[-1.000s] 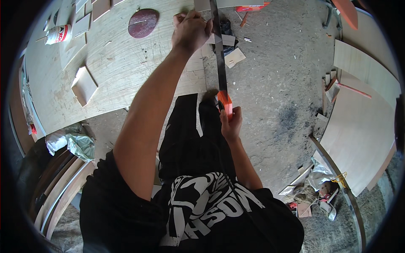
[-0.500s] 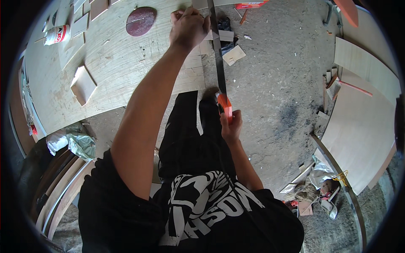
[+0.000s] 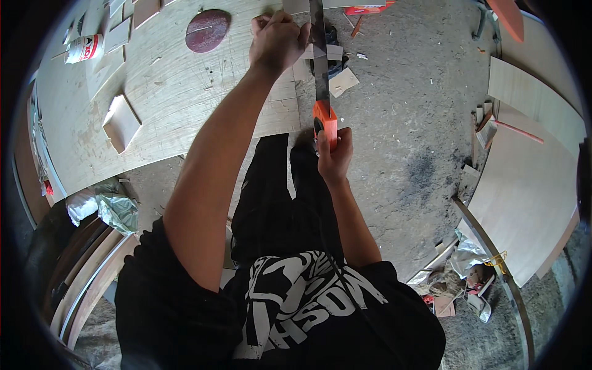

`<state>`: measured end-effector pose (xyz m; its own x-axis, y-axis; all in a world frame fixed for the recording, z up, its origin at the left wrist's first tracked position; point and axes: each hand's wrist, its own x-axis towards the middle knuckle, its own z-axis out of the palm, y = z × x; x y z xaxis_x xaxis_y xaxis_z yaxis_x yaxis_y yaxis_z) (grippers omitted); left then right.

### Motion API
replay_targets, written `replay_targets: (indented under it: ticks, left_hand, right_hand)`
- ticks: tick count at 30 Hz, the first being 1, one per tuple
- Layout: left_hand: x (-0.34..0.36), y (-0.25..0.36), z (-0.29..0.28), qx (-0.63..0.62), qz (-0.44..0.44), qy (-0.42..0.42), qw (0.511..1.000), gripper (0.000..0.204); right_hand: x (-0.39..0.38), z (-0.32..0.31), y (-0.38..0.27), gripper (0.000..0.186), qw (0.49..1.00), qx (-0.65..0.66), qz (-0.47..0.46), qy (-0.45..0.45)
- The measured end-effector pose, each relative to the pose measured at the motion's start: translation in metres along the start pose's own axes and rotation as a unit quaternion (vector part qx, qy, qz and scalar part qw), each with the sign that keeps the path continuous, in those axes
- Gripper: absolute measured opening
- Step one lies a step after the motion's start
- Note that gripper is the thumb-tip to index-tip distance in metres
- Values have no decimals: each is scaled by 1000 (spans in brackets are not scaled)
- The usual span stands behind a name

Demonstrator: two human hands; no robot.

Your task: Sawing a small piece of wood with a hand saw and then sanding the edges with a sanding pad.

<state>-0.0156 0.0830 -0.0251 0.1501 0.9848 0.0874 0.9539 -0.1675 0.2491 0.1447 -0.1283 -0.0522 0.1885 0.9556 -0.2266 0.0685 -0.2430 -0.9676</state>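
While I stood over the plywood sheet (image 3: pixel 154 92), I was caught mid-measurement, one hand at each end of a drawn-out tape.

Right hand: my right hand (image 3: pixel 333 157) was closed around the orange tape measure case (image 3: pixel 325 123), fingers wrapped and pressed on its body, just off the sheet's near edge above my dark trousers.

Tape blade: the blade (image 3: pixel 319 55) ran out of the case away from me, along the sheet's right-hand edge; its long axis lay near to far, the free end pointing toward the top of the frame and out of sight.

Left hand: my left hand (image 3: pixel 279 38) was stretched far out and curled into a loose fist, knuckles up, resting on the sheet just left of the blade; whether it pinched a pencil or the blade itself I could not tell.

Step in hand: by my reading, taking a length along the board's edge, tape drawn taut.

Next move: it seemed to call for holding the case still and the blade flat while the far hand made its mark.

Beyond: a round dark-red sanding disc (image 3: pixel 208 29) lay farther left on the sheet, a small wood offcut (image 3: pixel 121 122) toward the left side, scraps on the concrete floor (image 3: pixel 407 123).
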Motion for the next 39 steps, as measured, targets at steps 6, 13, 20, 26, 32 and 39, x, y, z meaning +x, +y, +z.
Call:
replay_targets:
  ticks: [6,13,20,26,32,39]
  left_hand:
    - [0,-2,1,14,11,-8,1000,47]
    - [-1,-4,5,10,3,11,1000,44]
    - [0,1,0,-12,-10,-21,1000,44]
    - [1,0,6,3,-17,5,1000,45]
    - [1,-1,4,-6,1,1,1000,48]
    - [3,1,0,-3,-4,3,1000,47]
  right_hand:
    - [-5,-1,6,30,1000,-21,-5,0]
    - [-20,-10,17,31,998,-55,-4,-11]
    - [-36,-27,34,30,995,-94,9,-27]
    - [-44,-33,36,31,999,-51,8,-12]
    - [-43,-33,27,32,999,-43,-6,-2]
    - [1,-17,20,33,1000,-9,-25,-6]
